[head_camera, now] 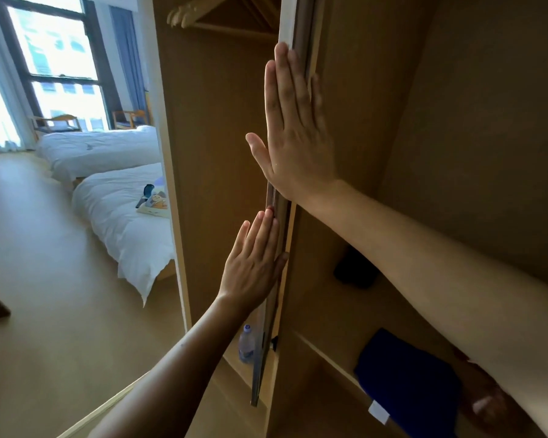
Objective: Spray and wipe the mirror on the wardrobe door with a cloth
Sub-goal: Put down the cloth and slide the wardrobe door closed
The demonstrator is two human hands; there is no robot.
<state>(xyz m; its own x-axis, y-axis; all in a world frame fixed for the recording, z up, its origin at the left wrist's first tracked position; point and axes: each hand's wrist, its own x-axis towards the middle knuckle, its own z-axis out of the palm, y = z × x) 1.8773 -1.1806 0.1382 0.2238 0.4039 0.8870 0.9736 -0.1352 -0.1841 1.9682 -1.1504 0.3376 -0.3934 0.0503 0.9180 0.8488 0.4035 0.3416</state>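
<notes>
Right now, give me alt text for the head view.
Both hands, left hand below right hand, press flat with straight fingers on the edge of the wardrobe door. A blue cloth lies on a wardrobe shelf; a plastic bottle stands low inside.

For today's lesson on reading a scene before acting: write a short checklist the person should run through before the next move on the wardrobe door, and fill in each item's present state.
1. Left hand flat on the door edge: ok.
2. Right hand flat on the same edge, higher up: ok.
3. Cloth in hand: not ok; a blue cloth lies on the wardrobe shelf.
4. Spray in hand: not ok; a plastic bottle stands low behind the door, kind cannot tell.
5. Mirror face visible: cannot tell; door is seen edge-on.
</notes>
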